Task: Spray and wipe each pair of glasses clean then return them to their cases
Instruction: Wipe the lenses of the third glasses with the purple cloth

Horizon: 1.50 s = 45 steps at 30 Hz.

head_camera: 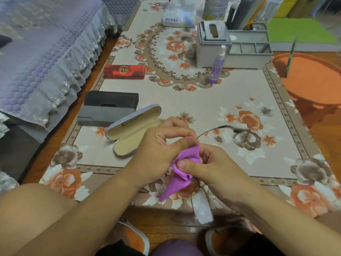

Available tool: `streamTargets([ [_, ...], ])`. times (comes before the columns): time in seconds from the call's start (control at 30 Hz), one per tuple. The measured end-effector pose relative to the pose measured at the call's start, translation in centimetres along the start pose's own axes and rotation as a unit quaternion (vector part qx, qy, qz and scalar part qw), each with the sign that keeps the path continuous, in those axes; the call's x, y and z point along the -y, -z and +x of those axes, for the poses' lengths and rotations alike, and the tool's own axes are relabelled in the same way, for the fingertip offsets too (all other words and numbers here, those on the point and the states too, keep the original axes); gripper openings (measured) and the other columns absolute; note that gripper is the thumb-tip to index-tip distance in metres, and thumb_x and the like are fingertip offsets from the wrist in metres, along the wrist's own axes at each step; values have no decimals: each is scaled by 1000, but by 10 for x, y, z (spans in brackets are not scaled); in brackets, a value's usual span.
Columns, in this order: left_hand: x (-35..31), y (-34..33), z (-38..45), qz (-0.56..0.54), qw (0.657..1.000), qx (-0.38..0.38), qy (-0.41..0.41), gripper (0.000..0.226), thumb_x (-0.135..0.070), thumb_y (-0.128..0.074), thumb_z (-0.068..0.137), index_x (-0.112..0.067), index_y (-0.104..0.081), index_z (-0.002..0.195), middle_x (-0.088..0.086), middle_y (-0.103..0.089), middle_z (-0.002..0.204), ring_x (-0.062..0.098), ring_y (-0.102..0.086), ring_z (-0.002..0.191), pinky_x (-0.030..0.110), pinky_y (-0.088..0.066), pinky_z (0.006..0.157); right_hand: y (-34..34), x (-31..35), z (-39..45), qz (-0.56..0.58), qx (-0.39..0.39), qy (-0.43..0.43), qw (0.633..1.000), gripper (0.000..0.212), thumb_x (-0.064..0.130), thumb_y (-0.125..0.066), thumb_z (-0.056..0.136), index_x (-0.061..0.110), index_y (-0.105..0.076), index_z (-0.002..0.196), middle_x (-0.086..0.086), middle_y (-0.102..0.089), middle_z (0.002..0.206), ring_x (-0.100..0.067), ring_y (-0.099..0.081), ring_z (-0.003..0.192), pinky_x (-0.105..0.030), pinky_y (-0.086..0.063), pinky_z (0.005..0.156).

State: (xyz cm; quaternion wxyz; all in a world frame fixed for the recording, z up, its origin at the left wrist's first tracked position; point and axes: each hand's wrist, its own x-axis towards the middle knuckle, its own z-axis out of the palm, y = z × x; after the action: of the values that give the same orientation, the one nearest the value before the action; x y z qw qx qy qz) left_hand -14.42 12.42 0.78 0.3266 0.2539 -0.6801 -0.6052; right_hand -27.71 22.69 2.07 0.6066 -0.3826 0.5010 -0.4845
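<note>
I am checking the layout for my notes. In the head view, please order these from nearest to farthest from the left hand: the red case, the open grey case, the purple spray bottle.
From the left hand:
1. Open grey case, just beside the hand, on its left.
2. Red case, farther up the table, left side.
3. Purple spray bottle, far side, right of centre, by the grey organiser.
</note>
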Motion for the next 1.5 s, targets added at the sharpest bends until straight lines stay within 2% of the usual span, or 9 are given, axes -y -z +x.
streamTargets([
  [0.13, -7, -2, 0, 4, 999, 21, 45, 16, -29, -70, 86, -18, -78, 95, -5, -71, 98, 12, -67, 96, 28, -54, 86, 4, -3, 2, -44, -61, 3, 997, 8, 12, -67, 92, 10, -74, 94, -24, -73, 89, -29, -69, 77, -39, -56, 76],
  [0.27, -3, 4, -5, -137, 950, 102, 261, 67, -67, -54, 85, -21, -60, 134, 11, -68, 127, 30, -68, 115, 51, -54, 98, 16, -3, 6, -19, -128, -11, 991, 15, 22, -67, 93, 14, -76, 102, -15, -76, 93, -32, -74, 87, -41, -59, 85],
  [0.33, -4, -1, -11, -71, 942, 139, 297, 57, -59, -62, 88, -21, -62, 130, 11, -72, 119, 26, -72, 102, 48, -58, 89, 18, -2, 8, -21, -144, -15, 989, 13, 21, -68, 93, 13, -77, 100, -12, -77, 92, -29, -74, 86, -40, -58, 83],
  [0.47, -4, -8, -15, -16, 958, 76, 276, 20, -26, -69, 92, -15, -75, 107, 8, -77, 97, 19, -74, 84, 32, -60, 80, 22, -2, 10, -50, -131, -56, 989, 15, 23, -64, 98, 12, -76, 98, -14, -77, 92, -28, -74, 84, -39, -57, 79],
  [0.63, -1, 0, -11, -24, 960, 14, 278, 10, -13, -73, 89, -11, -77, 81, 22, -74, 87, 22, -70, 78, 36, -58, 77, 37, 9, 9, 34, -31, -152, 987, 25, 10, -56, 100, 3, -63, 123, -31, -69, 112, -36, -64, 98, -30, -59, 72],
  [0.87, -3, -4, -13, -64, 955, -33, 287, 10, -11, -72, 89, -4, -78, 93, 21, -76, 92, 26, -73, 81, 35, -59, 77, 45, 0, 15, -61, -57, -131, 988, 24, 9, -59, 100, 3, -60, 124, -33, -68, 112, -51, -65, 98, -52, -55, 97],
  [1.03, -3, -5, -13, -54, 959, -36, 276, 9, -13, -72, 90, -9, -79, 92, 18, -77, 90, 26, -73, 81, 39, -59, 82, 41, 1, 14, -109, -101, -81, 986, 17, 6, -66, 95, 2, -65, 112, -28, -73, 99, -46, -69, 99, -55, -54, 96],
  [1.23, -5, -2, -12, -68, 960, -23, 269, 14, -10, -77, 81, -5, -77, 94, 19, -77, 88, 25, -74, 78, 33, -60, 74, 45, 7, 11, -67, -40, -71, 994, 34, -6, -66, 91, 5, -59, 122, -34, -71, 101, -54, -65, 102, -58, -49, 102],
  [1.5, -4, -4, -11, -39, 970, -63, 233, 3, -14, -78, 83, -11, -77, 83, 25, -74, 87, 34, -69, 78, 55, -54, 82, 49, 5, 11, -26, -16, -72, 997, 39, 1, -66, 84, 8, -62, 123, -28, -70, 105, -36, -67, 96, -42, -58, 88],
])
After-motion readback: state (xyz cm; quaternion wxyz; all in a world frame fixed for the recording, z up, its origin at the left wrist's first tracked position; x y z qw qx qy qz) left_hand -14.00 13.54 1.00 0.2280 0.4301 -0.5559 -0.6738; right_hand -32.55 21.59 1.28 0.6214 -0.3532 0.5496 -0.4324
